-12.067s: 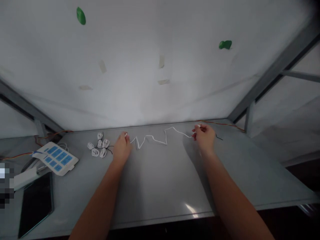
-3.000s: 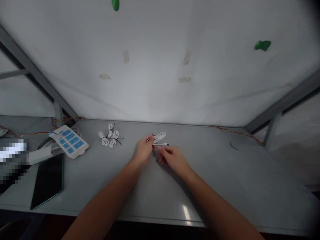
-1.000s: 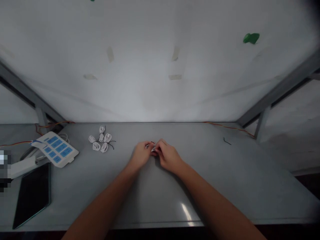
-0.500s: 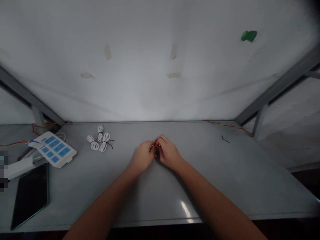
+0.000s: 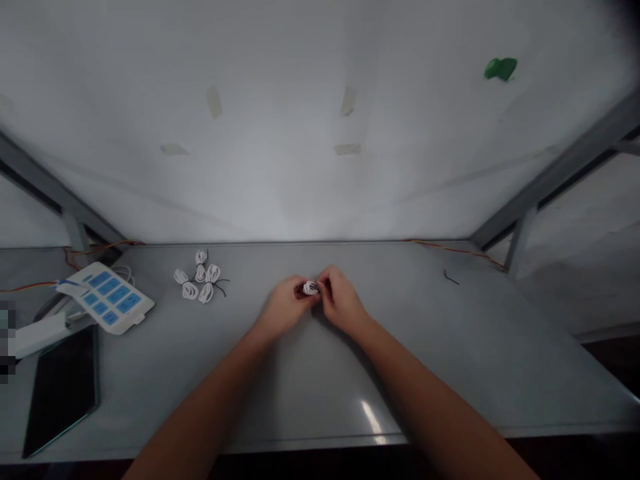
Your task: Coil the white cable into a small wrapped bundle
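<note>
Coiled white cable point(image 5: 311, 287), a small tight bundle, sits between the two hands just above the table point(image 5: 450, 353), held up at about the middle of the table's far half. The left hand point(image 5: 286, 303) and the right hand point(image 5: 343, 300) face each other with the bundle between them. The left fingers point(image 5: 300, 288) pinch it from one side, pressed together, and the right fingers point(image 5: 326, 279) curl over it from the other. A dark strand of wire point(image 5: 326, 285) shows at the right fingers, too small to follow.

To the left lies a cluster of similar white cable bundles point(image 5: 200, 277), tied with black wire whose ends stick out, well apart from the hands. Further left are a white power strip with blue panels point(image 5: 105, 298), a white plug adapter point(image 5: 40, 337) and a black tablet point(image 5: 60, 393). An orange-and-red wire point(image 5: 455, 249) runs along the far edge of the table, and a short black wire point(image 5: 451, 277) lies near it on the right.
</note>
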`<state>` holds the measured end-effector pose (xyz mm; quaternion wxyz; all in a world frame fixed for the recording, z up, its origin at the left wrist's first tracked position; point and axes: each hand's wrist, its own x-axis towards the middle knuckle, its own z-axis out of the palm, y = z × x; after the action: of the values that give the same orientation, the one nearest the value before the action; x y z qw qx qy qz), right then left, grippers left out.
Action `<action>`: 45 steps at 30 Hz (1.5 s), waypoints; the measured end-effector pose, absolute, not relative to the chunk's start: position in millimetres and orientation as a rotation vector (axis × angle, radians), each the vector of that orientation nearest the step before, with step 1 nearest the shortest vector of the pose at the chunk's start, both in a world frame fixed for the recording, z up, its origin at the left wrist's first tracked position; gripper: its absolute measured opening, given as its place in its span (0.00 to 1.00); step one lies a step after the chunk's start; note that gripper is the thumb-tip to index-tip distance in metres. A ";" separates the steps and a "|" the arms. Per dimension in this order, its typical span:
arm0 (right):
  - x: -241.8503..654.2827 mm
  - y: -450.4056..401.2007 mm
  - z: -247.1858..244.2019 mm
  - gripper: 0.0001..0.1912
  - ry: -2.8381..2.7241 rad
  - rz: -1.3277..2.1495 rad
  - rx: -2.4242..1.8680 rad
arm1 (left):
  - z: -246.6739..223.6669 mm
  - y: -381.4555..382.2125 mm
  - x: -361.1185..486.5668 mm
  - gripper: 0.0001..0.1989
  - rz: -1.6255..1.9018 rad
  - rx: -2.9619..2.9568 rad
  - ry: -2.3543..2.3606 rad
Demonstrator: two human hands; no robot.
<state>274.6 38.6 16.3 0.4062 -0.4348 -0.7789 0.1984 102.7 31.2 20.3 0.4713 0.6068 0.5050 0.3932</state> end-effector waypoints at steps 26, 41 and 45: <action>274.2 35.7 22.9 0.05 -1.619 0.738 -1.034 | 20.4 32.3 113.6 0.25 1.057 1.385 1.016; 270.9 34.5 23.1 0.04 -1.625 0.726 -1.066 | 9.6 29.5 121.1 0.26 1.091 1.382 1.052; 271.3 33.6 21.9 0.05 -1.729 0.603 -1.115 | 11.0 27.6 120.3 0.26 1.069 1.423 1.145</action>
<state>271.3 33.6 21.9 0.4785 -0.4569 -0.7080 0.2469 120.3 27.6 11.0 0.4904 0.5860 0.4713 0.4404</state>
